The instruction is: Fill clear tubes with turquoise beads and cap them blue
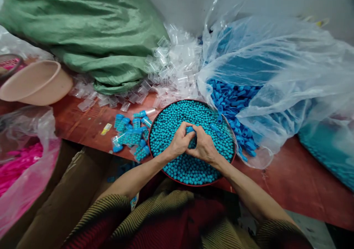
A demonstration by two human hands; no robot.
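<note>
A round tub with a dark red rim (pixel 234 156), full of small turquoise beads (pixel 190 175), stands in front of me. Over its middle, my left hand (pixel 178 142) and my right hand (pixel 205 145) meet with bent fingers around a small bottle with a blue cap (pixel 190 130). Fingers hide most of this bottle, so its contents cannot be made out. A few loose blue caps (pixel 217 130) lie on the beads at the right. Left of the tub, several clear bottles filled with turquoise beads and topped with blue caps (pixel 132 135) lie in a heap.
Clear empty bottles (pixel 177 66) are piled behind the tub, beside a large green sack (pixel 105 31). To the right, a clear plastic bag (pixel 265 112) spills blue caps (pixel 235 101). A beige basin (pixel 41 83) and a bag of pink pieces (pixel 22 160) are at left.
</note>
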